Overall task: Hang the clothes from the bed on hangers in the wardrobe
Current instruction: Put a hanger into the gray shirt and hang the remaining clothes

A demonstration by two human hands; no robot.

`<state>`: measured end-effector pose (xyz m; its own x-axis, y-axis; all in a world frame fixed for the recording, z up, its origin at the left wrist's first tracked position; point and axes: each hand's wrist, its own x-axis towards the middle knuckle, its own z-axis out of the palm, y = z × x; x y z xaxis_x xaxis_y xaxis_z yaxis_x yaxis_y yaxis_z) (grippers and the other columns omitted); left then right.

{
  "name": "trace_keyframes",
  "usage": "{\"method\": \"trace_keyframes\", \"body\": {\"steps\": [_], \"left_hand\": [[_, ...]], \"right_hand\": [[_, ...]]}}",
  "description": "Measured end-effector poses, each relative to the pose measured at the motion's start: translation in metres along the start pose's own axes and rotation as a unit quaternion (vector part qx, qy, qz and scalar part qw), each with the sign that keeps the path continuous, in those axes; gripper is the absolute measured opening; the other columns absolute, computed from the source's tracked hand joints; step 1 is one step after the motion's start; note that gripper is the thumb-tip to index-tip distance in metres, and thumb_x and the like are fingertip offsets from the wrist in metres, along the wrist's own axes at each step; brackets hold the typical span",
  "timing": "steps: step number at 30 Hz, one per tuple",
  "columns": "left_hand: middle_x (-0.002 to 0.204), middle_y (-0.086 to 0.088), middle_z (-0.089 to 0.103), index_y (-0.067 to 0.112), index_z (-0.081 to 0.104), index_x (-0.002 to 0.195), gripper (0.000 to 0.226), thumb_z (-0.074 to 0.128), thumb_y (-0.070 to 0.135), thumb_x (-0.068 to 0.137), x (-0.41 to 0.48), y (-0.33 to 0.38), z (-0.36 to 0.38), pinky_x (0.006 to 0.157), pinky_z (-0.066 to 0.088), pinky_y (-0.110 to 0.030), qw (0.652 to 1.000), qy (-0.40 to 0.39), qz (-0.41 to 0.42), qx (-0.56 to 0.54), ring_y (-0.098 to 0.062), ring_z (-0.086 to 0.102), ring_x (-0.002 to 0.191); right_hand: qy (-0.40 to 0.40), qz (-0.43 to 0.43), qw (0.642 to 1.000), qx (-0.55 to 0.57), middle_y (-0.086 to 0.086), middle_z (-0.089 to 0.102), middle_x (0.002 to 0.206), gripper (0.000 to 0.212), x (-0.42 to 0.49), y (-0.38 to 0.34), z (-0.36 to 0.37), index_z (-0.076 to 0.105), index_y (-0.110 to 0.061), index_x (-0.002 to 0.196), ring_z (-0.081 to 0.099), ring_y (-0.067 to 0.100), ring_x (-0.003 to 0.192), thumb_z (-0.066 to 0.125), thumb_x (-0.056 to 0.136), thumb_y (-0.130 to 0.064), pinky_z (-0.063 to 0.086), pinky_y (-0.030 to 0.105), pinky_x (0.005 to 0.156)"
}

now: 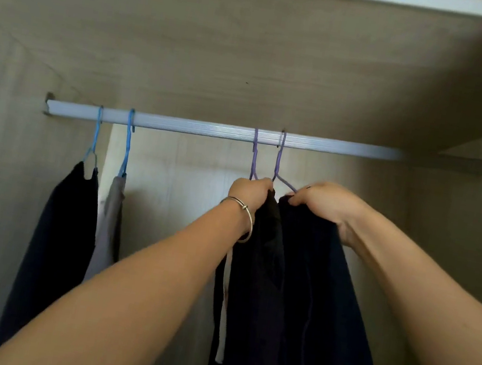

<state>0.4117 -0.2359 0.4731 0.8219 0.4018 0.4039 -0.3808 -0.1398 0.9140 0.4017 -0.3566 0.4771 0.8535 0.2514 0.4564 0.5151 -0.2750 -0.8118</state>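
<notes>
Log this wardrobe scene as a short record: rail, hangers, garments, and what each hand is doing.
rail: silver rail, four hangers hooked on
left side: two blue hangers, dark garment and grey garment
middle: two purple hangers, black garment and navy garment
hands: left hand grips black garment's top; right hand grips navy garment's top

Both bare arms [136, 276] reach up and forward. Left grip [250, 192] is fisted on cloth [296, 285]; right grip [324, 203] pinches it, fingers curled down.
</notes>
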Motion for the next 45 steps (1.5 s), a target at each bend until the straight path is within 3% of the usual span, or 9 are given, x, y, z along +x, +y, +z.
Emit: {"method": "trace_keyframes", "body": {"steps": [6,12,20,24,28,32,38,41,45], "left_hand": [[0.047,-0.006,0.052,0.005,0.052,0.063,0.019,0.05,0.006,0.082,-0.006,0.016,-0.087,0.035,0.037,-0.01,0.999,0.043,0.012,0.025,-0.013,0.05,0.028],[0.06,-0.009,0.046,0.004,0.051,0.066,0.018,0.048,0.002,0.084,-0.01,0.029,-0.156,0.031,0.035,-0.011,0.993,0.074,0.023,0.085,-0.02,0.044,0.048],[0.061,-0.01,0.044,0.005,0.044,0.064,0.023,0.043,0.003,0.087,-0.003,0.032,-0.2,0.04,0.036,-0.02,0.985,0.079,0.026,0.151,-0.02,0.042,0.05],[0.065,-0.01,0.046,0.001,0.049,0.086,0.01,0.04,0.004,0.088,0.0,0.033,-0.212,0.048,0.035,-0.025,0.982,0.072,0.018,0.171,-0.02,0.044,0.053],[0.062,-0.009,0.042,0.003,0.047,0.072,0.02,0.037,0.002,0.089,-0.001,0.033,-0.216,0.046,0.031,-0.024,0.984,0.055,0.019,0.17,-0.019,0.04,0.051],[0.067,-0.009,0.045,-0.002,0.054,0.111,0.028,0.037,0.005,0.089,0.004,0.029,-0.211,0.046,0.033,-0.025,0.986,0.055,0.024,0.155,-0.02,0.043,0.055],[0.084,-0.015,0.057,-0.001,0.054,0.1,0.023,0.038,0.01,0.088,0.003,0.025,-0.207,0.058,0.044,-0.028,0.987,0.04,0.016,0.153,-0.027,0.054,0.071],[0.117,-0.024,0.059,-0.007,0.054,0.115,0.037,0.036,0.017,0.094,0.005,0.024,-0.208,0.089,0.047,-0.038,0.966,0.04,0.056,0.249,-0.037,0.057,0.108],[0.117,-0.022,0.059,-0.003,0.055,0.109,0.028,0.036,0.01,0.092,-0.008,0.031,-0.225,0.081,0.044,-0.035,0.864,0.114,0.197,0.448,-0.036,0.055,0.11]], "right_hand": [[-0.033,-0.027,0.998,0.054,0.018,0.064,0.086,0.025,-0.002,-0.033,0.069,0.063,0.007,0.102,0.058,0.025,0.06,0.048,0.081,0.005,0.047,0.024,0.054],[-0.065,-0.037,0.995,0.062,0.017,0.06,0.083,0.026,-0.004,-0.058,0.128,0.061,0.009,0.103,0.057,0.027,0.065,0.046,0.082,0.003,0.045,0.027,0.057],[-0.094,-0.058,0.994,-0.005,0.004,0.046,0.066,0.012,-0.006,-0.086,0.182,0.05,-0.005,0.08,0.044,0.014,0.056,0.045,0.091,-0.005,0.036,0.015,0.035],[-0.097,-0.062,0.992,-0.048,0.005,0.044,0.066,0.019,-0.004,-0.096,0.197,0.047,-0.006,0.073,0.043,0.013,0.056,0.044,0.092,-0.006,0.031,0.019,0.043],[-0.091,-0.056,0.991,-0.078,0.005,0.041,0.065,0.024,-0.002,-0.1,0.209,0.041,-0.007,0.067,0.04,0.014,0.055,0.041,0.091,-0.003,0.028,0.021,0.044],[-0.065,-0.04,0.993,-0.095,0.007,0.041,0.064,0.026,0.0,-0.099,0.198,0.04,-0.007,0.065,0.039,0.017,0.053,0.042,0.091,-0.003,0.029,0.023,0.044],[-0.055,-0.068,0.971,-0.224,0.005,0.035,0.062,0.031,-0.004,-0.094,0.19,0.036,-0.008,0.061,0.032,0.016,0.052,0.04,0.092,-0.005,0.024,0.023,0.044],[-0.062,-0.063,0.966,-0.241,0.006,0.035,0.063,0.028,-0.003,-0.089,0.188,0.036,-0.007,0.062,0.032,0.016,0.053,0.039,0.09,-0.004,0.025,0.023,0.045],[-0.086,-0.044,0.981,-0.166,0.009,0.048,0.075,0.01,0.0,-0.086,0.186,0.05,-0.002,0.09,0.044,0.019,0.059,0.044,0.088,-0.01,0.034,0.023,0.049]]}}
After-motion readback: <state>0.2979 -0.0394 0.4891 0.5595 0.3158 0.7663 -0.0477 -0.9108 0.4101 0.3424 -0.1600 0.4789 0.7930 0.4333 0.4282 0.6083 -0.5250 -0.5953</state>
